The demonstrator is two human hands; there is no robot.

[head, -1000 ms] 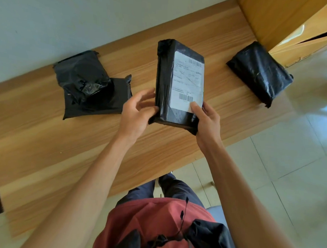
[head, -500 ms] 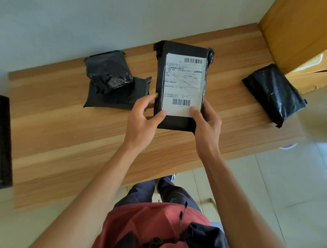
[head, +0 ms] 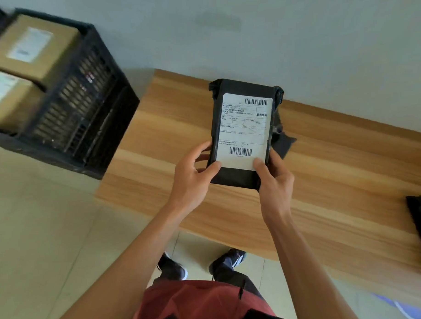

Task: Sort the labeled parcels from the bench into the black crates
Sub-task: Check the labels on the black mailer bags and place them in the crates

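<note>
Black-wrapped parcel (head: 241,134), white label up, held above wooden bench (head: 323,187). Left hand (head: 192,177) and right hand (head: 274,183): thumbs pinching near corners, fingers curled beneath. Black crate (head: 87,107) with cardboard boxes (head: 32,48) left, on tiled floor (head: 47,237). Plain wall (head: 257,29) behind.

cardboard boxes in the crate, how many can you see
2, both in the black crate at the left: one cardboard box toward the wall, the other cardboard box nearer. The frame edge cuts the crate off, so more may be hidden.
</note>
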